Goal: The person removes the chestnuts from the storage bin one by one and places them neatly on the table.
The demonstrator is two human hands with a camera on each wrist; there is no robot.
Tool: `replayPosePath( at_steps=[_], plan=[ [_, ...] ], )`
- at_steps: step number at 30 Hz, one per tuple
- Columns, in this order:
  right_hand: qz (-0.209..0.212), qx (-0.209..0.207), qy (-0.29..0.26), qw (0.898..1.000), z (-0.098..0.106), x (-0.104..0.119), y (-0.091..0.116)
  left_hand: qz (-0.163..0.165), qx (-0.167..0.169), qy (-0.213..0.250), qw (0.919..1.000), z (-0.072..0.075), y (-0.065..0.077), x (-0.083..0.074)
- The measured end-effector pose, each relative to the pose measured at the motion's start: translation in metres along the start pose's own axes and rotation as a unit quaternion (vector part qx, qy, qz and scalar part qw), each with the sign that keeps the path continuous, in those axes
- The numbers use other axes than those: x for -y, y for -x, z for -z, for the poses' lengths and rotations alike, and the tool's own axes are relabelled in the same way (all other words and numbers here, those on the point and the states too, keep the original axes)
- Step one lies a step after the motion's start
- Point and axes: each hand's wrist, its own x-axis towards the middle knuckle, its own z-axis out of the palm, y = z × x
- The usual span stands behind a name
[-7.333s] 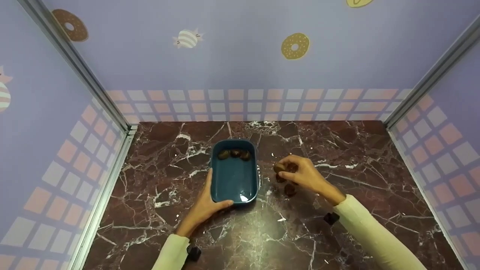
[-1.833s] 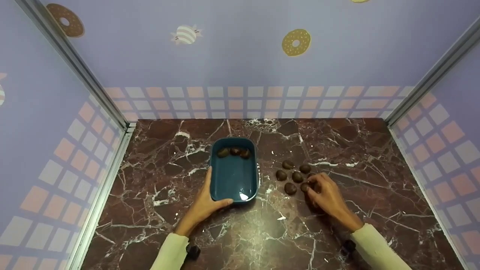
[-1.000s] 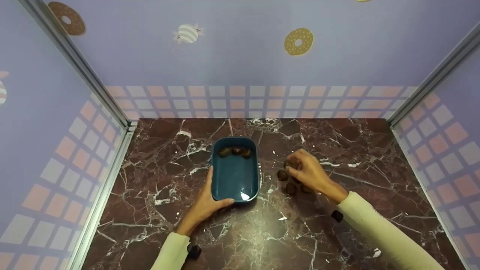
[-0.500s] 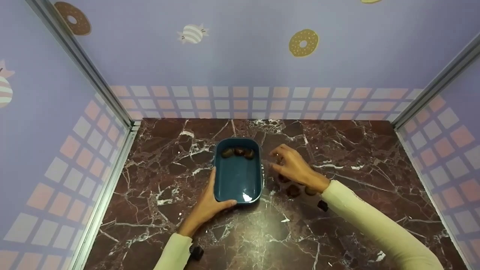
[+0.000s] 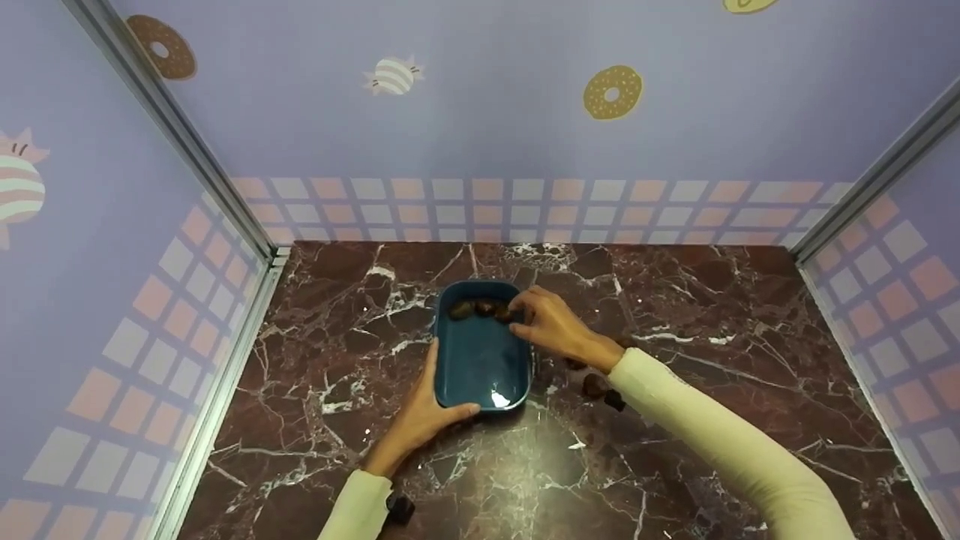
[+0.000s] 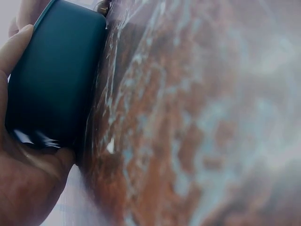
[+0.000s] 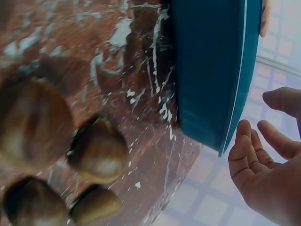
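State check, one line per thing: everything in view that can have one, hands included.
Glossy teal rounded-rectangular dish: upright, lidless, mostly bare inside.
Three brown rounded chestnuts: in a row at the dish's far end.
Loose brown rounded chestnuts: outside the dish, shells whole where visible.
Left hand: holds the dish's near left corner.
Right hand: over its right rim, fingers apart, nothing visible between them.

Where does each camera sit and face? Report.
Head: worn there, facing forward and down onto a teal rectangular dish; left hand, right hand show.
Left wrist: worn there, facing the dish; mainly left hand shows.
Right wrist: worn there, facing the dish, glossy brown chestnuts; mainly right hand shows.
Wrist views share the dish and reddish marbled tabletop.
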Motion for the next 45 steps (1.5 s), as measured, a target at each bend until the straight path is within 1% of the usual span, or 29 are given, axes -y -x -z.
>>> replayPosePath(
  at_steps=[7, 14, 19, 23, 26, 33, 36, 41, 45],
  plan=[
    [-0.019, 0.015, -0.026, 0.999, -0.019, 0.002, -0.017, 0.0, -0.01, -0.012, 0.9999, 0.0, -0.001, 0.0],
    [-0.022, 0.029, -0.011, 0.999, -0.034, 0.0, -0.031, 0.006, -0.005, -0.011, 0.9999, 0.0, 0.0, -0.001],
    [-0.041, 0.059, -0.002, 0.997, -0.04, 0.001, -0.038, 0.006, -0.002, -0.01, 0.9999, -0.001, 0.0, 0.0],
    [-0.052, 0.091, 0.021, 0.994, -0.042, 0.004, -0.043, 0.003, -0.005, -0.014, 0.9999, -0.001, 0.0, 0.001],
    [-0.058, 0.105, 0.036, 0.992, -0.043, 0.006, -0.046, 0.0, -0.006, -0.015, 0.9999, -0.001, -0.001, 0.002],
    [-0.054, 0.121, 0.059, 0.989, -0.044, 0.007, -0.051, 0.006, -0.009, -0.014, 0.9998, 0.0, 0.0, 0.003],
    [-0.056, 0.129, 0.08, 0.987, -0.047, 0.009, -0.051, 0.004, -0.008, -0.01, 0.9999, 0.0, 0.0, 0.003],
    [-0.059, 0.144, 0.128, 0.979, -0.054, 0.012, -0.049, 0.006, -0.005, 0.001, 1.0, 0.0, 0.0, 0.002],
    [-0.051, 0.146, 0.127, 0.98, -0.06, 0.012, -0.046, 0.004, -0.004, 0.005, 1.0, -0.002, 0.0, 0.002]
  ],
)
